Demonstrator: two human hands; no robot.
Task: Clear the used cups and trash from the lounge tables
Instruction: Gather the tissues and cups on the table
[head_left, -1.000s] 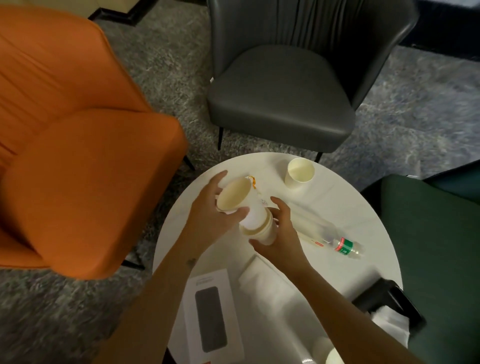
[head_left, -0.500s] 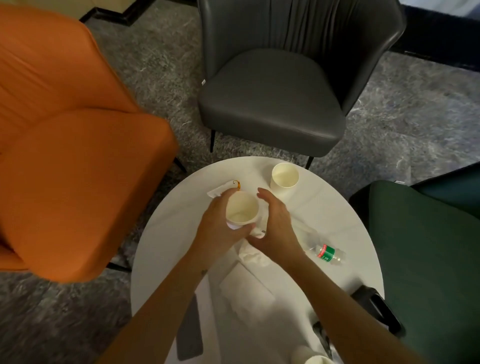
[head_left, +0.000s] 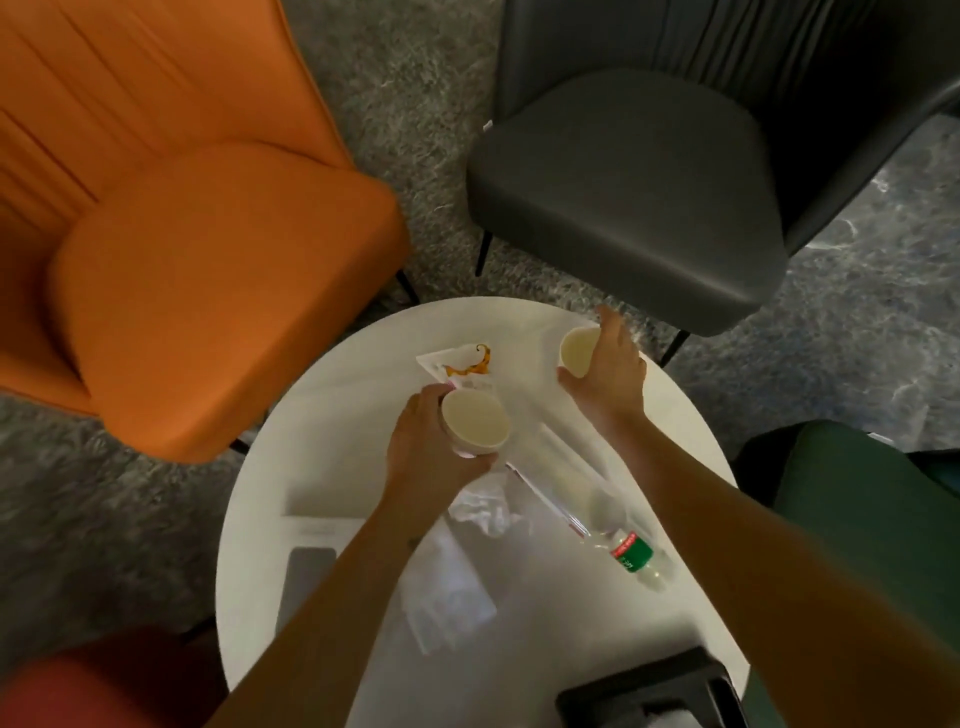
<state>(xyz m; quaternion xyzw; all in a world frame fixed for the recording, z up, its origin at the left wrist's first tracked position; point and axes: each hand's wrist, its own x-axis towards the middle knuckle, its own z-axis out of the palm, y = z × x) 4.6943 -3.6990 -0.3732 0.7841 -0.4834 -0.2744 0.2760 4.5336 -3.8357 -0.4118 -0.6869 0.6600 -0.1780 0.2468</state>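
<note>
Hiding: left forearm covers part of flat box (head_left: 311, 551); black object (head_left: 649, 691) is cut off at the bottom edge; cup contact is blurred.
Right hand (head_left: 605, 371): was beside the held cup, now curled round far cup (head_left: 577, 349) at the table (head_left: 311, 467) rim.
Left hand (head_left: 431, 447): grips near cup (head_left: 475, 426) mid-table; hands apart.
Materials: paper cups, cream inside; round white table; clear plastic bottle (head_left: 631, 553) on its side; crumpled tissue (head_left: 480, 506).
</note>
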